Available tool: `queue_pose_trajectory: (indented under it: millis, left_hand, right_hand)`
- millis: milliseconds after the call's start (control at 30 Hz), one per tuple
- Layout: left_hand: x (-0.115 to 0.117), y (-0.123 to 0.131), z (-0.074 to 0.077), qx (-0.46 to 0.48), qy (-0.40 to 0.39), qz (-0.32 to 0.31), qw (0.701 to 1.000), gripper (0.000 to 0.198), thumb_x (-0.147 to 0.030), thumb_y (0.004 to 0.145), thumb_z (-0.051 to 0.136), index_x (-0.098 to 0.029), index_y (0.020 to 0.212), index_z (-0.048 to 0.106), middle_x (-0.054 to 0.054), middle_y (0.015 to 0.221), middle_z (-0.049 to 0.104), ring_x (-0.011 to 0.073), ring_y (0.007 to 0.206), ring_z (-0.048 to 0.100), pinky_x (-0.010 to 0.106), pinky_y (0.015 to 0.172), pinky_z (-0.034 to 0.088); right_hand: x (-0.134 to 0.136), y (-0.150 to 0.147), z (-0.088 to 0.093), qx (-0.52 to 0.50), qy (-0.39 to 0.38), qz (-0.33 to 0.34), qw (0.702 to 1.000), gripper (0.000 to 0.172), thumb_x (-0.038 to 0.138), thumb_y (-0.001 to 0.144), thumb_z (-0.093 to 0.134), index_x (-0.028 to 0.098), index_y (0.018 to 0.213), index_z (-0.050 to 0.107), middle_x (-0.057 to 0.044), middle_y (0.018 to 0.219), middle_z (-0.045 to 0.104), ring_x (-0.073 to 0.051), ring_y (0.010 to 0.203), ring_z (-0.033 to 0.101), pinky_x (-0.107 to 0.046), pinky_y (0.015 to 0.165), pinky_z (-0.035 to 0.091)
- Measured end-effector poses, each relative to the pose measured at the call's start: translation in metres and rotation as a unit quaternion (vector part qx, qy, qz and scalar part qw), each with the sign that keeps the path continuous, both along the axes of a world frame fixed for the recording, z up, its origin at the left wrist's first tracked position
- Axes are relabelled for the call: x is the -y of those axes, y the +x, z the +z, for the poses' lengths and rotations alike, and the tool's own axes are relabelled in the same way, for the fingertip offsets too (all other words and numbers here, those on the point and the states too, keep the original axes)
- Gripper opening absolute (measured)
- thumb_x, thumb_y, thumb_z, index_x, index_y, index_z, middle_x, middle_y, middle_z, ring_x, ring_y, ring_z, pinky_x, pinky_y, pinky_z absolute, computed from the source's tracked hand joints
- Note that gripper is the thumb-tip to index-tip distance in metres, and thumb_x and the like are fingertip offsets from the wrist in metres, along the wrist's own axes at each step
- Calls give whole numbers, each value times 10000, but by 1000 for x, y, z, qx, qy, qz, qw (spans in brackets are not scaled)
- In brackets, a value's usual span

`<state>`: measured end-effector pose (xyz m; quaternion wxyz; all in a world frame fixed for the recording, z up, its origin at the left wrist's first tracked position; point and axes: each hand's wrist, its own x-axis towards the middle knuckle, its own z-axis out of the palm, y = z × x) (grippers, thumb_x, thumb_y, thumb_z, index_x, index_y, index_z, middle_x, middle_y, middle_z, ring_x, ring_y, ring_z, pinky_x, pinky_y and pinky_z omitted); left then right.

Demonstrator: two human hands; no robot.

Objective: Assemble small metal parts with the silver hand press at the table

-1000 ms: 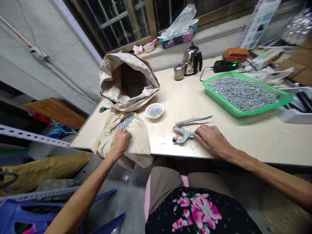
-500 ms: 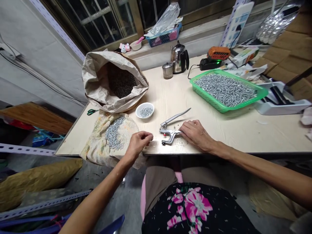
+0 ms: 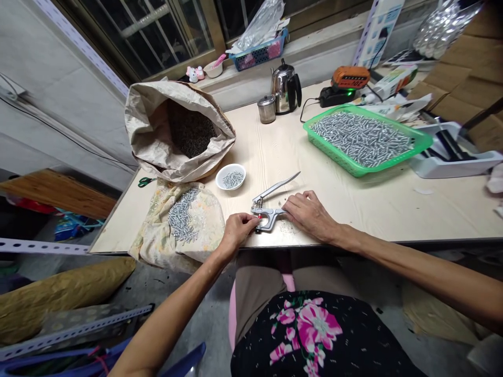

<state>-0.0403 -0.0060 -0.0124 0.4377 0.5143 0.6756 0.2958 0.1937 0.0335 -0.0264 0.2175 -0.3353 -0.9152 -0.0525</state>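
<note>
Hand pliers of the snap-fastener kind (image 3: 271, 213), silver with a spring and a red tip, lie on the table with their handles spread. My right hand (image 3: 308, 214) is closed around the end of the lower handle. At the jaws, the pinched fingers of my left hand (image 3: 240, 228) meet the red tip; whatever small piece they hold is hidden. Left of that hand, small silver metal pins (image 3: 183, 217) lie heaped on a floral cloth (image 3: 210, 207). A white bowl (image 3: 231, 188) with similar pieces stands behind the pliers.
A green basket (image 3: 359, 170) full of silver pins stands at the right. An open paper sack (image 3: 145, 131) with dark small parts leans at the left, near green-handled scissors (image 3: 144, 182). A kettle (image 3: 283, 89), a metal jar (image 3: 267, 110) and an orange battery (image 3: 349, 77) stand at the back.
My left hand has moved right, from beside the pliers to their jaws. My right hand keeps its hold on the handle. The view has shifted slightly.
</note>
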Motion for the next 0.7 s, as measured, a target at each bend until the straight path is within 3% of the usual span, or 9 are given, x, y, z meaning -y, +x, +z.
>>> queue_pose_trajectory:
  millis: [167, 400, 700]
  left_hand:
    - [-6, -5, 1, -80, -32, -44, 995, 246, -358, 719, 666, -120, 685, 719, -14, 518, 575, 95, 501, 453, 219, 501, 325]
    - [-9, -11, 8, -57, -84, -105, 989, 260, -372, 715, 678, -123, 638, 684, -23, 485, 551, 90, 473, 450, 211, 492, 333]
    - [-7, -10, 3, -77, -107, -91, 987, 237, -342, 737, 658, -130, 634, 678, -20, 454, 539, 92, 434, 451, 212, 465, 331]
  right_hand:
    - [2, -1, -1, 6, -7, -6, 1000, 223, 226, 999, 393, 190, 902, 592, -60, 851, 619, -217, 847, 482, -373, 797, 256]
    - [6, -2, -9, -7, -7, -12, 1000, 234, 229, 1003, 383, 202, 903, 592, -57, 847, 610, -214, 844, 472, -372, 821, 260]
    - [3, 1, -9, 1, -22, 14, 1000, 235, 244, 1013, 384, 185, 912, 588, -58, 859, 614, -210, 847, 464, -356, 818, 253]
